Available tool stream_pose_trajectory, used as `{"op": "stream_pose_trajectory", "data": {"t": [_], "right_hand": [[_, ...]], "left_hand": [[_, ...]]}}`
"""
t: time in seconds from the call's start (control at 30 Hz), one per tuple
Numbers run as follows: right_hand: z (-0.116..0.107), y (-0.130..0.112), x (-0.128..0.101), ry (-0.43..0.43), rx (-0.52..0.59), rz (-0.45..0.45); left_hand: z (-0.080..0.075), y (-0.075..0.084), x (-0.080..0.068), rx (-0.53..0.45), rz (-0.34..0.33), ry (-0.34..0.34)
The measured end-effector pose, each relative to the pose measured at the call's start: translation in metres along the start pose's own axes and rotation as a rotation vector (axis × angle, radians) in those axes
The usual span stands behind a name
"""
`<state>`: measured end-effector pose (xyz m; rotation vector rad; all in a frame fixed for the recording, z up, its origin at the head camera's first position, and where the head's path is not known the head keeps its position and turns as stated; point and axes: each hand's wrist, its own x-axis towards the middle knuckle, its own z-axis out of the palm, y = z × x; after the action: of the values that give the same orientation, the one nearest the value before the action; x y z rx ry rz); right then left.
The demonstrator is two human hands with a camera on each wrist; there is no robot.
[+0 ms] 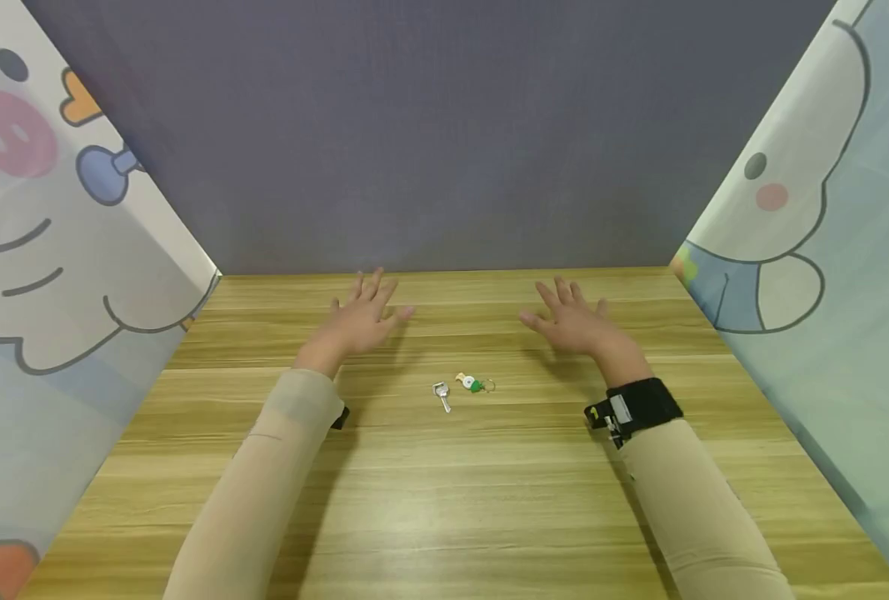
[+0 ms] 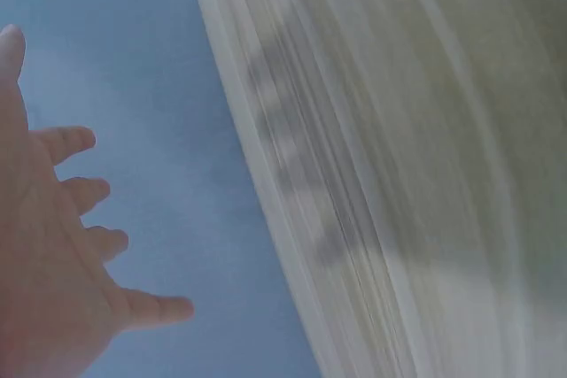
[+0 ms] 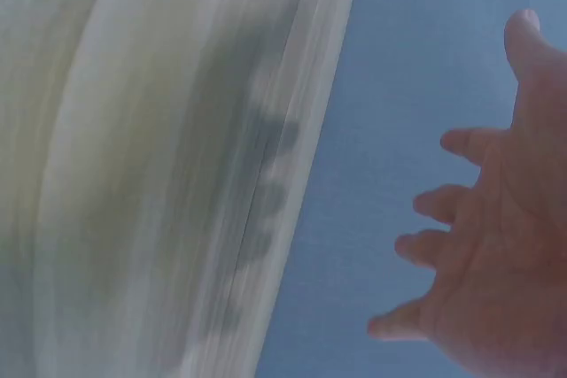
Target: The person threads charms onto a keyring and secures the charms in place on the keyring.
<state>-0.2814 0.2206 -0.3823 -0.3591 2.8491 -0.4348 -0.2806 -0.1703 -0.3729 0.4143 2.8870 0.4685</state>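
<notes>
A small silver key lies on the wooden table between the two forearms. Just right of it is a keychain with white, green and pale orange parts and a thin metal ring. My left hand is held above the table, left of and beyond the key, fingers spread and holding nothing. On the other side my right hand is spread in the same way, beyond and to the right of the keychain. Both wrist views show spread fingers and a palm, the left hand and the right hand, touching nothing.
The wood-grain table ends at a grey-blue panel at the back. Cartoon-printed walls stand at the left and the right. A black strap wraps the right wrist.
</notes>
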Motion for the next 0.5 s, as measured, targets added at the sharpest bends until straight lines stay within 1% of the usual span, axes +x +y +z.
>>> {"op": "stream_pose_trajectory", "data": {"t": [0.1,0.23,0.3,0.37,0.5], "right_hand": [[0.003,-0.003,0.000,-0.030,0.018,-0.045],[0.008,-0.008,-0.001,-0.079,0.021,-0.114],[0.011,-0.011,-0.002,-0.096,0.010,-0.162],[0.014,-0.014,-0.004,-0.111,0.012,-0.214],[0.022,-0.020,-0.005,-0.125,0.017,-0.317]], "left_hand": [[0.004,0.003,0.001,-0.017,0.036,0.006],[0.013,0.003,-0.001,-0.075,0.104,-0.014],[0.019,0.005,-0.003,-0.113,0.145,-0.046],[0.024,0.009,-0.004,-0.138,0.189,-0.094],[0.035,0.019,-0.007,-0.138,0.281,-0.193]]}}
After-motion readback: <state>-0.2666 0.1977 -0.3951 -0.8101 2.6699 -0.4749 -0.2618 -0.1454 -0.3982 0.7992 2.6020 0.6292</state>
